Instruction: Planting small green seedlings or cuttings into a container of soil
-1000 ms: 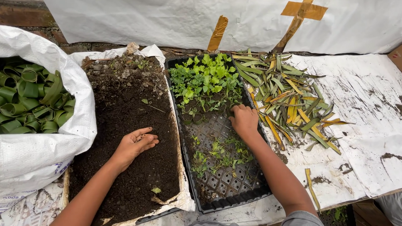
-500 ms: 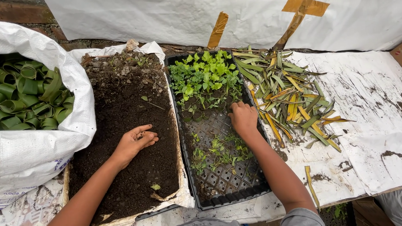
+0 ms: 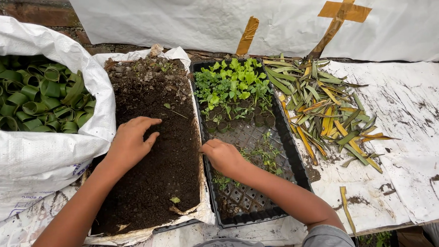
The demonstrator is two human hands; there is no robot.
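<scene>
Soil bed under one hand, seedling tray under the other

Soil [image 3: 151,167] fills a lined bed just left of the black seedling tray [image 3: 286,150]. The left hand [image 3: 130,143] lies palm down on the soil, fingers loosely spread and slightly curled, holding nothing. The right hand [image 3: 223,156] rests at the tray's left rim, fingers curled in; whether it pinches anything cannot be told. Green seedlings [image 3: 232,85] crowd the tray's far end, with a few sparse sprouts [image 3: 266,153] near its middle. Right of the tray lies a heap of cut green and yellow leaf strips [image 3: 324,108] on the white-covered tabletop [image 3: 410,128]. Left of the soil bed, a white sack [image 3: 26,158] holds rolled green leaf cups [image 3: 27,93].
</scene>
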